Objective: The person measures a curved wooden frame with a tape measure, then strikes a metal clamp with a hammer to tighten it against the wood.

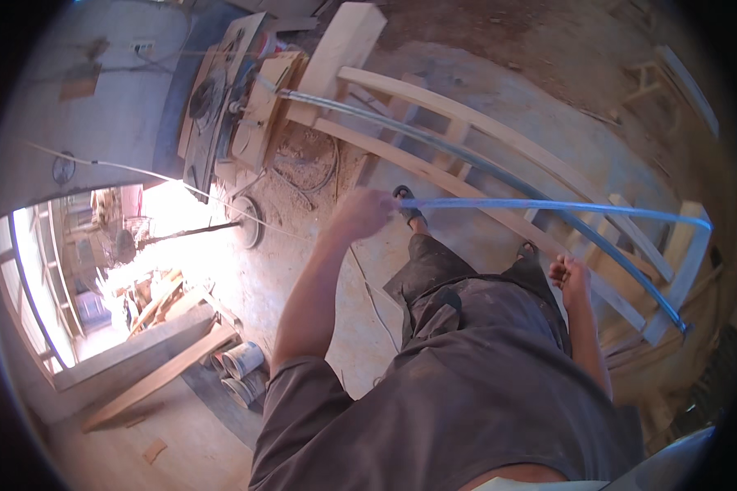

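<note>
My left hand (pixel 367 214) is closed, slightly blurred, at one end of a long, thin, bluish strip (pixel 499 204). That strip runs taut to the right, as far as the end post (pixel 686 266) of a pale wooden frame. My right hand (pixel 571 277) has its fingers curled beside the frame's near rail (pixel 467 192); whatever they hold, if anything, is hidden. Lengthwise over the frame lies a long metal bar clamp (pixel 458 151), its far-left end by a thick wooden block (pixel 344 49).
To the left, a machine (pixel 258 123) with a wooden table stands by the wall. Buckets (pixel 243 360) and a long plank (pixel 160 380) lie at the lower left, near a bright opening with scrap wood (pixel 160 303). A pale cable (pixel 368 295) crosses the floor by my feet.
</note>
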### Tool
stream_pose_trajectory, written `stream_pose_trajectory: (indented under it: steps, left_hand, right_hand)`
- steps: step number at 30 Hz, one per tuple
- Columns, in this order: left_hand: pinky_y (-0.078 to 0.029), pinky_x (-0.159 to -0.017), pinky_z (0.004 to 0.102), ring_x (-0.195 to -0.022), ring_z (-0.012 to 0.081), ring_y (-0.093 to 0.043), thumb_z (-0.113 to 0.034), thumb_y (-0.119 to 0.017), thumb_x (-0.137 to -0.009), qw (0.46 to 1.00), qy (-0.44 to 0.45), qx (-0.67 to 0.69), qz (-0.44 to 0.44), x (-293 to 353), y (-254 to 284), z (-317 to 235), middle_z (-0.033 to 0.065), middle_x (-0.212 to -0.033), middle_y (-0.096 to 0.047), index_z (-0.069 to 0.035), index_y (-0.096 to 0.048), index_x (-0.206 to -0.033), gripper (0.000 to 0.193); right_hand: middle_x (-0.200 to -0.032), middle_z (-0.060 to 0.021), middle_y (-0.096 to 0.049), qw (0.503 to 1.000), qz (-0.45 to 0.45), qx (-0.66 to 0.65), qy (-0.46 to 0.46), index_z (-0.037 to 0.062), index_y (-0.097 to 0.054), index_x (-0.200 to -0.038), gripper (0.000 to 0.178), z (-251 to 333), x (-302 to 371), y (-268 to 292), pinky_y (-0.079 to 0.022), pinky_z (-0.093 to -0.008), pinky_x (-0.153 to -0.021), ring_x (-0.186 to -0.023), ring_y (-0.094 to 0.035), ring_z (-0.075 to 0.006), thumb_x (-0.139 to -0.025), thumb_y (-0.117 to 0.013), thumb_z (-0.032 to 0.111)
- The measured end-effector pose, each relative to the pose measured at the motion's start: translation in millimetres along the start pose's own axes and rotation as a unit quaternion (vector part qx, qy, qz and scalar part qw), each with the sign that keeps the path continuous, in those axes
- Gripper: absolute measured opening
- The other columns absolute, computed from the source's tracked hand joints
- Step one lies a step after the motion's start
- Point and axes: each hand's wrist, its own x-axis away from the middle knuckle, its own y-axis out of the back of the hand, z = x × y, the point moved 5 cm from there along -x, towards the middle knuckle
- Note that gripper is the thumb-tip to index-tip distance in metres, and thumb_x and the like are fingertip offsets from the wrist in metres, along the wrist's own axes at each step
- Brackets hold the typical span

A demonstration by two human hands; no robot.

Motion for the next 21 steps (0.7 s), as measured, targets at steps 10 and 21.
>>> stream_pose_trajectory:
  steps: [10,21]
  left_hand:
    - [-0.049,-0.075,0.0484,-0.084,0.0390,-0.064,-0.039,-0.064,-0.089,0.996,0.084,0.020,-0.033,-133.3,119.8,316.7,0.0192,-0.086,-0.067,-0.009,-0.073,-0.087,0.032]
    - [-0.049,-0.079,0.0487,-0.086,0.0397,-0.063,-0.036,-0.065,-0.087,0.997,0.074,0.034,-0.008,-201.3,138.3,431.9,0.0203,-0.087,-0.067,-0.008,-0.074,-0.088,0.030]
  right_hand:
    - [-0.082,-0.0101,-0.067,0.986,-0.087,0.126,-0.060,0.0070,-0.060,-0.097,0.014,-31.5,-1.2,-169.3,-0.050,-0.0296,-0.054,-0.067,-0.065,-0.0182,-0.090,-0.057,0.018]
    - [-0.088,-0.0122,-0.069,0.894,0.002,0.448,0.011,-0.0025,-0.064,-0.105,0.023,-16.4,33.2,-332.2,-0.052,-0.0304,-0.072,-0.079,-0.065,-0.0162,-0.085,-0.060,0.009]
